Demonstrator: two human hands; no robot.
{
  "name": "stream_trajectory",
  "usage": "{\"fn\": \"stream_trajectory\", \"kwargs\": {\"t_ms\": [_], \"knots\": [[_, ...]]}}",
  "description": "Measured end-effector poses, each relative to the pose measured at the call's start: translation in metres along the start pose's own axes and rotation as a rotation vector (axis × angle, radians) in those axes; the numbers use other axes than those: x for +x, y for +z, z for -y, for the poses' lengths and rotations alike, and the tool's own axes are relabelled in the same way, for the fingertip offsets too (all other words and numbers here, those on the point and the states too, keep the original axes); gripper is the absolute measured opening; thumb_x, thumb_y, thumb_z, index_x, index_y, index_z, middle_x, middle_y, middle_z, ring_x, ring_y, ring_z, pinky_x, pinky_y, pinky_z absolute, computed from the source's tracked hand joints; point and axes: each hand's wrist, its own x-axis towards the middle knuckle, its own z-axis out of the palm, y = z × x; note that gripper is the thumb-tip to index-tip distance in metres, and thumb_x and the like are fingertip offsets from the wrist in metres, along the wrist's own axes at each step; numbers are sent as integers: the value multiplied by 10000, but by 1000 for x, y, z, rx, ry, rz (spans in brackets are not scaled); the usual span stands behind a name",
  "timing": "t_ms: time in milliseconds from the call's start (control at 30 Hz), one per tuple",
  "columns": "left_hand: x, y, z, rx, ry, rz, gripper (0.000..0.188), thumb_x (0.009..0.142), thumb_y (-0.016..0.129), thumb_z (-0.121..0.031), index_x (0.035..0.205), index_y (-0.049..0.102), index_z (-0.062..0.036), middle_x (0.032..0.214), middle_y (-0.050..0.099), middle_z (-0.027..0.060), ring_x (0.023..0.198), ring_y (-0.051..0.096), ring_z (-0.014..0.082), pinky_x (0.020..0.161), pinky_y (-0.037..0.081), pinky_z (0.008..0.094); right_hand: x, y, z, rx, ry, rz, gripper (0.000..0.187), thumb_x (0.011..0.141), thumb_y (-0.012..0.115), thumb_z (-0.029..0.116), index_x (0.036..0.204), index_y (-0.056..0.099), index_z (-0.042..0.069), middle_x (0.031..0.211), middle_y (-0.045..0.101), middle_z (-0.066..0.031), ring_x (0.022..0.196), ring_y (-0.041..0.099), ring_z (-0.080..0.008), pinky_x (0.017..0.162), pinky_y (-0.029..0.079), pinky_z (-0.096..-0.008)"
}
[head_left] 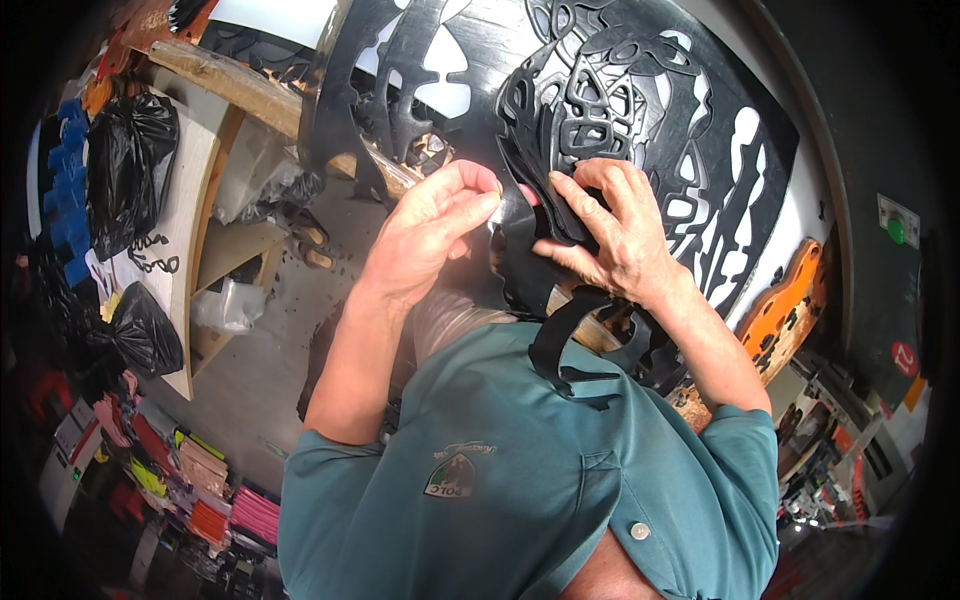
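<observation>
My right hand (618, 232) is closed around a bundle of thin, flexible black cut pieces (560, 205), its thumb below and its fingers on top. Just to the left, my left hand (440, 225) pinches thumb against forefinger near the bundle's edge. What lies in that pinch, if anything, is too small to make out. Beneath both hands spreads a glossy black sheet (480, 110) with many shaped holes. Beyond my right hand, loose looped black cut-outs (600, 110) are piled on it. A curved black strip (550, 345) hangs down toward my shirt.
An orange-edged board (790, 300) stands at the right, near a dark machine panel with a green button (896, 231). At the left are a wooden beam (230, 80), a pale shelf (205, 180) and black plastic bags (133, 165). Colourful stacked material (255, 513) lies at lower left.
</observation>
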Motion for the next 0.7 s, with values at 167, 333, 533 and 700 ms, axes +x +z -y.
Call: {"fn": "stream_trajectory", "kwargs": {"t_ms": [167,333,533,700], "knots": [[-5,5,-6,164,61,-50,147,1090,631,-173,1185,639,-61,911,633,-52,730,539,-6,566,419,159,6,-6,-2,373,290,-113,286,900,759,12,1186,753,31,1058,680,-137,955,687,-297,836,558,-382],[-26,17,-26,642,205,-351,148,1057,668,-115,1149,718,-10,1001,764,72,814,654,54,583,492,218,4,-31,-5,1040,810,-350,196,1033,761,200,1099,780,16,968,708,43,894,591,-44,814,493,-238],[-15,58,-34,760,634,-391,236,923,845,-202,998,736,-7,867,741,127,776,734,226,700,582,338,15,-45,-5,1283,942,-467,227,1052,731,226,1136,784,22,1037,770,-8,861,659,-63,786,491,-215],[25,91,-27,969,762,-257,583,896,843,-491,1018,561,5,884,674,162,757,701,327,679,588,415,18,-45,15,1483,880,-436,252,1123,592,219,1132,747,21,1010,753,-17,836,646,-58,744,487,-231]]}}
